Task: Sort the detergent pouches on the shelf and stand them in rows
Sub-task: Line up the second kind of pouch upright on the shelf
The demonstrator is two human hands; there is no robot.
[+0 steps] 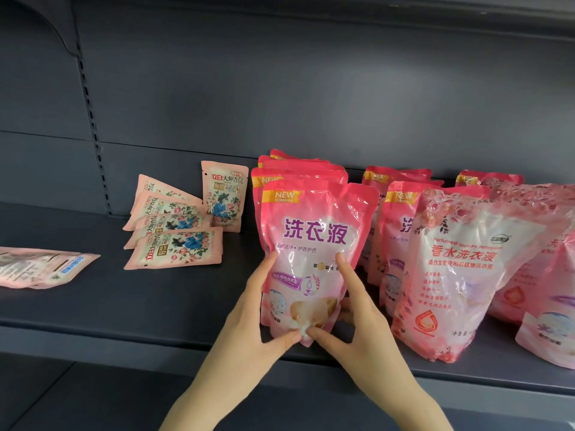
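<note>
Head view: both hands, left (264, 309) and right (354, 318), grip upright front pouch (314, 237); rightmost pouches cut off.

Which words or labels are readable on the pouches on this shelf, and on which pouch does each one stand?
"NEW FORMULA": yellow tag on the front pink pouch, held in both hands.
"洗衣液": large purple text on the same pouch.
"护衣护色": small line under it; the rest is blurred.
"香水洗衣液": red text on the rose-print pouch.
"Perfumed laundry": above that; its ending is blurred.
"立白 大师香氛": on the upright small floral pouch.
The flat pouch at far left: too blurred to read.
</note>
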